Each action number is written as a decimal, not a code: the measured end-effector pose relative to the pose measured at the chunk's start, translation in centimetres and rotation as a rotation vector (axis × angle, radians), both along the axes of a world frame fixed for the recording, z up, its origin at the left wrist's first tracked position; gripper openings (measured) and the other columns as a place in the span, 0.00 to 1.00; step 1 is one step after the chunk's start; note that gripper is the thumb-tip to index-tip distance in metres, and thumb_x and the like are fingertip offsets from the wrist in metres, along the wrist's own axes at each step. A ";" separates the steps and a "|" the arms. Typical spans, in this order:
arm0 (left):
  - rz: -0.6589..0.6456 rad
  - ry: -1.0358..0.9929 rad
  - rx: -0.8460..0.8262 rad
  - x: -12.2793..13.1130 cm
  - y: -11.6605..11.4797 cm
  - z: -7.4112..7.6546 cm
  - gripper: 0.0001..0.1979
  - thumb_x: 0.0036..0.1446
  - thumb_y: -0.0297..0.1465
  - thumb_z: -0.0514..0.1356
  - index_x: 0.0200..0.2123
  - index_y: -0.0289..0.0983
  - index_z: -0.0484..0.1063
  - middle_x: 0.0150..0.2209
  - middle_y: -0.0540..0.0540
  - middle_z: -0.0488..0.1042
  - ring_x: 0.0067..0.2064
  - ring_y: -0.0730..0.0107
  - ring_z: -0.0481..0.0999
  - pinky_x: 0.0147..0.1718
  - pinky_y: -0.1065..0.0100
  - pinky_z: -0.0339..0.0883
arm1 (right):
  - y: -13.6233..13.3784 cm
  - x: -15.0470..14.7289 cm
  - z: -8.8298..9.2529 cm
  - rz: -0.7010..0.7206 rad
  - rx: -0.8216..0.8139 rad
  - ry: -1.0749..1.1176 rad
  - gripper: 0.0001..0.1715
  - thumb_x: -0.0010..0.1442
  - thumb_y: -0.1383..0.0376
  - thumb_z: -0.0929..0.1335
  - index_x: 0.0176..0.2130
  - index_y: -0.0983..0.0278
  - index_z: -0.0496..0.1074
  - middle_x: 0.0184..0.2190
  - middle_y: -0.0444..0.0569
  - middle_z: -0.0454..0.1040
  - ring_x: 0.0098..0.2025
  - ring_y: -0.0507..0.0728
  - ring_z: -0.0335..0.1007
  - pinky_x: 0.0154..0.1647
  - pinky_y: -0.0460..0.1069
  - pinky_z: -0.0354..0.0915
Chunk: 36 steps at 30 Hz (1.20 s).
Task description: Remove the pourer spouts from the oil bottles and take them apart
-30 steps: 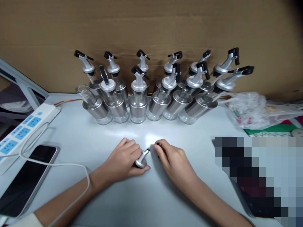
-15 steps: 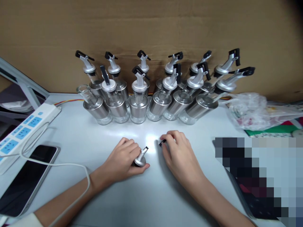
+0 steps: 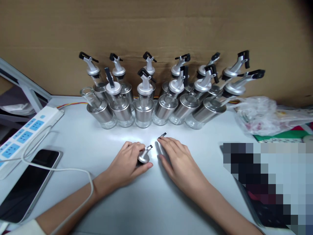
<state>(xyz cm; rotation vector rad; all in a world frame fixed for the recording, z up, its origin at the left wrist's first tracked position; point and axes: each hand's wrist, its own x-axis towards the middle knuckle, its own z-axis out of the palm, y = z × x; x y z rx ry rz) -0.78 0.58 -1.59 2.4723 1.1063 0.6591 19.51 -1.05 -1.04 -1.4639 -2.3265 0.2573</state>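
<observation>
My left hand (image 3: 127, 164) is closed round a silver pourer spout (image 3: 144, 156), its tip pointing up and right. My right hand (image 3: 177, 160) rests just to the right of it with fingers stretched forward. A small black lid piece (image 3: 162, 135) sits at my right fingertips; whether they pinch it I cannot tell. Behind both hands stands a cluster of several glass and steel oil bottles (image 3: 144, 111) with silver spouts and black flip lids. One bottle at the left front (image 3: 97, 109) has no spout on its neck.
A white table (image 3: 151, 202) carries everything, backed by a cardboard wall (image 3: 156, 29). A power strip (image 3: 24, 133) and a phone (image 3: 26, 186) with a white cable lie at the left. A crumpled plastic bag (image 3: 259, 114) lies at the right.
My right hand has stretched forward and to the left, its fingers opening out, with the black lid piece now at the fingertips. My left hand has tilted the spout slightly upward.
</observation>
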 end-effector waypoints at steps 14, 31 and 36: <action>-0.125 -0.056 -0.063 0.0 0.2 -0.2 0.20 0.65 0.45 0.42 0.38 0.36 0.63 0.31 0.48 0.70 0.30 0.70 0.65 0.34 0.66 0.58 | -0.4 -0.4 1.4 0.066 -0.031 0.246 0.08 0.65 0.66 0.61 0.38 0.64 0.69 0.34 0.48 0.74 0.38 0.55 0.67 0.38 0.49 0.58; -0.123 -0.076 0.203 0.1 0.0 -0.4 0.07 0.62 0.35 0.54 0.38 0.38 0.61 0.36 0.48 0.73 0.36 0.72 0.71 0.45 0.63 0.60 | -0.7 -0.5 2.3 0.189 -0.167 0.372 0.18 0.67 0.66 0.56 0.25 0.63 0.60 0.22 0.42 0.64 0.26 0.51 0.57 0.36 0.49 0.53; -0.059 -0.036 0.329 0.0 -0.1 -0.3 0.07 0.62 0.24 0.50 0.42 0.40 0.62 0.39 0.46 0.71 0.40 0.72 0.71 0.49 0.60 0.59 | -1.1 -0.9 2.5 0.130 -0.380 0.429 0.21 0.68 0.63 0.53 0.23 0.62 0.52 0.19 0.40 0.57 0.24 0.51 0.53 0.35 0.49 0.55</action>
